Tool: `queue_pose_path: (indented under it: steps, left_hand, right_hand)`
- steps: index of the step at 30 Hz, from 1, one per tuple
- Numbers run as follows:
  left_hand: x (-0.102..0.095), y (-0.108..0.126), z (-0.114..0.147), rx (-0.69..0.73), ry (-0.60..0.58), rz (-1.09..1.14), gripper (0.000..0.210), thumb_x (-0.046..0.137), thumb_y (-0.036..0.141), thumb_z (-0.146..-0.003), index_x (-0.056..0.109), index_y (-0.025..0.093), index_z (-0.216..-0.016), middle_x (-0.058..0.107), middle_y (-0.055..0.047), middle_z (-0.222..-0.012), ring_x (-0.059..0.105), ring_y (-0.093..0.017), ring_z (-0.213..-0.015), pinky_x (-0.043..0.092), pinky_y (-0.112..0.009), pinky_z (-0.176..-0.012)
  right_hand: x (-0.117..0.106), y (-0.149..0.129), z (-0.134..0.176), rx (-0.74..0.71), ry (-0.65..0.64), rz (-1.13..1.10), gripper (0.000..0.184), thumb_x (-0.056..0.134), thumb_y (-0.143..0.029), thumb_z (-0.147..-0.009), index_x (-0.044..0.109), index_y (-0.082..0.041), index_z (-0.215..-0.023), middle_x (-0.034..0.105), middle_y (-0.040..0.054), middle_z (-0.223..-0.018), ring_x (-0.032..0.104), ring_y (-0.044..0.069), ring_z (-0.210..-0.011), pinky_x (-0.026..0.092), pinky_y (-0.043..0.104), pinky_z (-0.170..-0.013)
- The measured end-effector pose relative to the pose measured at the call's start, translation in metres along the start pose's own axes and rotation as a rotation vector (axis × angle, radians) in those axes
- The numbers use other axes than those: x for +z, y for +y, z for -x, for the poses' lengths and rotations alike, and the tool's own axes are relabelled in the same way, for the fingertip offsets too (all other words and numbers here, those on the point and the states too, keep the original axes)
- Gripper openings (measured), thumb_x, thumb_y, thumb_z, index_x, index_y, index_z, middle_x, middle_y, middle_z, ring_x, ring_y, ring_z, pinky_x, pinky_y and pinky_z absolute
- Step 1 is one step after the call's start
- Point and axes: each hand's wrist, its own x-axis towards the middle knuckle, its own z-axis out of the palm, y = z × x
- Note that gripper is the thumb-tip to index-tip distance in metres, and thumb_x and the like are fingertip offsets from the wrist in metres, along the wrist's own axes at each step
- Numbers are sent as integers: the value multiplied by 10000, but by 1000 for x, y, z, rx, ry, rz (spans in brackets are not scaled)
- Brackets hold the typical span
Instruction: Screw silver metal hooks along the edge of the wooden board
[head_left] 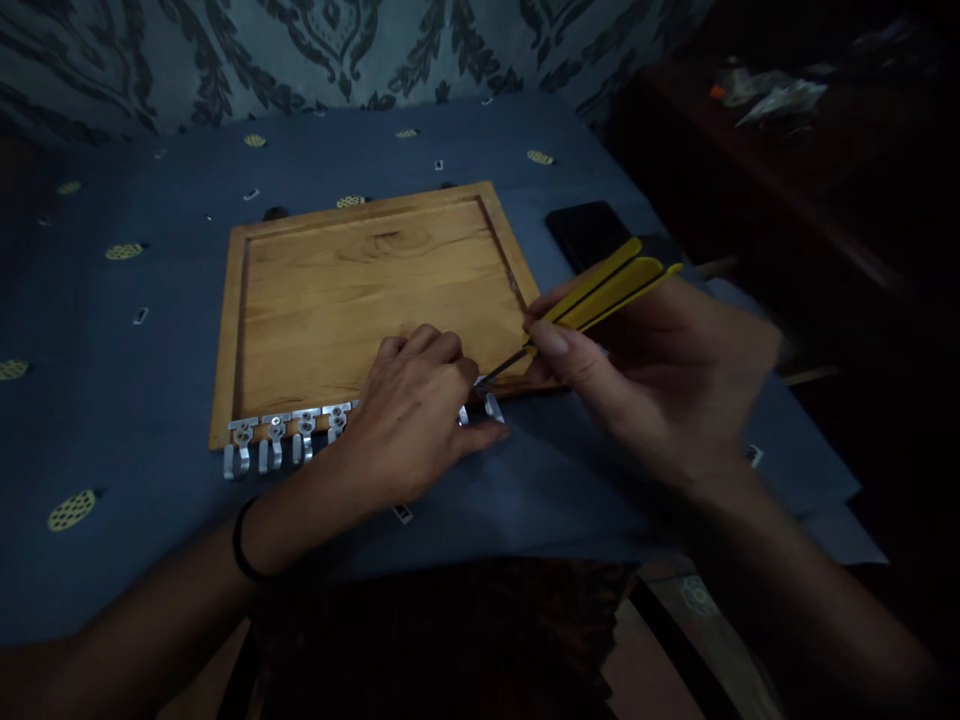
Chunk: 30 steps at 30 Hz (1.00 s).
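Note:
A framed wooden board (375, 290) lies on the blue cloth. Along its near edge runs a metal hook rail (276, 424) with several silver hooks, its middle part covered by my left hand. My left hand (420, 410) is closed over the rail's right part, thumb below by the last hook (493, 406) and fingers curled on top. In my right hand (637, 360) is a screwdriver (600, 295) with a yellow and black handle, gripped between thumb and fingers. Its shaft slants down to the left, and the tip meets the rail's right end beside my left fingertips.
A dark phone-like slab (581, 228) lies right of the board's far corner. The blue patterned cloth (135, 350) spreads around the board, up to a patterned backdrop (337, 45). Crumpled clear plastic (780, 98) sits on dark furniture at the right.

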Motion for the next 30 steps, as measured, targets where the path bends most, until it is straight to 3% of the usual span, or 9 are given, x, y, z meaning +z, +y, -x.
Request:
queue_pose_path:
  steps: [6,15,24,30]
  left_hand:
    - [2,-1,0,7,2,10,369,773,479,-854,748,165,-1047,672,-75,-1089,561,-310,-1136,432,-453,-940]
    - [2,-1,0,2,1,0,390,766,481,-860,747,160,-1082,677,-98,-1195,556,-318,-1171,434,-473,-964]
    - [2,-1,0,2,-3,8,360,772,472,-856,748,174,-1056,680,-95,-1175,560,-314,-1149,435,-460,-953]
    - [1,-1,0,13,6,16,328,774,453,-856,746,174,-1026,677,-86,-1074,562,-305,-1110,429,-433,-908]
  right_hand:
    - [-5,-2,-3,107,-105,-105,68,740,-386,-872,743,-337,-919,731,-4,-874,685,191,-637,574,358,-550]
    - [-1,1,-1,122,-26,-160,198,852,-455,-753,713,-328,-814,647,-38,-706,614,169,-560,510,346,-510]
    - [-1,-4,-7,190,-80,-288,223,897,-399,-704,735,-304,-822,694,-39,-773,655,149,-560,565,303,-506]
    - [-8,-3,-8,194,-178,-367,143,792,-255,-828,770,-320,-953,746,-41,-839,720,149,-618,647,299,-582]
